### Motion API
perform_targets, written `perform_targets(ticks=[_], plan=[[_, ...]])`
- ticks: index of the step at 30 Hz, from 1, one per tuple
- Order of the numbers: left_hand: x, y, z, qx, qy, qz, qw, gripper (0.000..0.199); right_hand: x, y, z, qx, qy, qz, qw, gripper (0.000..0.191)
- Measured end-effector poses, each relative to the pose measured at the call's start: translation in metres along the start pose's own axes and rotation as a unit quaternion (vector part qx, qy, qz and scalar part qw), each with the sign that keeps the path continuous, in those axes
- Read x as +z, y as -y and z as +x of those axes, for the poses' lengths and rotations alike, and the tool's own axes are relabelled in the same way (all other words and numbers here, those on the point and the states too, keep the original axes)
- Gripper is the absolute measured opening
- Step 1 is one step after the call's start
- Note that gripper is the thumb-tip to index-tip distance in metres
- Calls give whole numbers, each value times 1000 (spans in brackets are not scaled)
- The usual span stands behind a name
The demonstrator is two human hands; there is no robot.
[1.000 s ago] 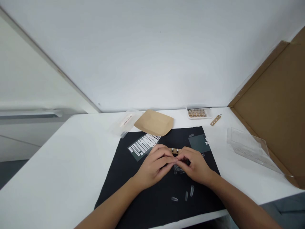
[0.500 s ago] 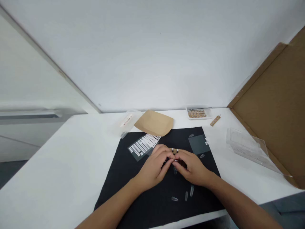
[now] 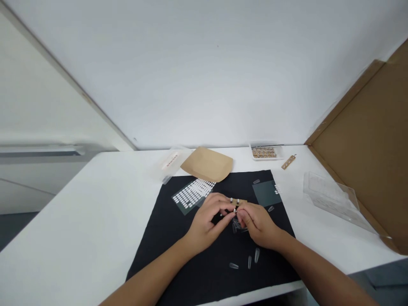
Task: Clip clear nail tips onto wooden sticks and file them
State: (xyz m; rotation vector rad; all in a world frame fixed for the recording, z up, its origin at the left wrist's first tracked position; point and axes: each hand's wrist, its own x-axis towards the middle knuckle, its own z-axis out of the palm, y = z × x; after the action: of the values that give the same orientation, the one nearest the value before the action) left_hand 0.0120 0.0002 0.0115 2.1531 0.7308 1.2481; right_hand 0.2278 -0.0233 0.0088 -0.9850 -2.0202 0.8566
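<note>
My left hand and my right hand meet over the black cloth. The left thumb and fingers pinch a tiny white-topped piece. My right fingertips are pressed together beside it, at a thin shiny bit too small to name. Just behind the fingers lies a tan strip with small white and black pieces on it, partly covered by the hands. Clear nail tips are heaped below the fingertips, and several more lie nearer the front.
Sheets of white oval stickers lie left of the hands, a dark green sheet right. Behind are a brown paper piece, a small tray and a tan strip. Clear plastic boxes stand right, near a cardboard panel.
My fingertips have parted slightly, and the right fingers have curled in. The white-topped piece, more of the tan strip and the heaped nail tips now show.
</note>
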Motion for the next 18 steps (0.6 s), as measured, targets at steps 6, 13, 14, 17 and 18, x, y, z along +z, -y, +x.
perform_targets(ticks=[6, 13, 14, 17, 18], plan=[[-1, -4, 3, 27, 7, -24, 999, 22, 1, 8, -1, 80, 19, 147, 986, 55], [-2, -7, 0, 34, 12, -47, 998, 22, 8, 3, -3, 152, 65, 269, 949, 55], [-2, -8, 0, 29, 16, -50, 998, 21, 8, 3, -3, 155, 67, 273, 947, 55], [-2, -10, 0, 9, 16, -50, 999, 17, 7, 4, -2, 147, 42, 257, 954, 51], [-2, -11, 1, 1, 14, -50, 999, 15, 6, 5, -2, 136, 32, 240, 961, 47]])
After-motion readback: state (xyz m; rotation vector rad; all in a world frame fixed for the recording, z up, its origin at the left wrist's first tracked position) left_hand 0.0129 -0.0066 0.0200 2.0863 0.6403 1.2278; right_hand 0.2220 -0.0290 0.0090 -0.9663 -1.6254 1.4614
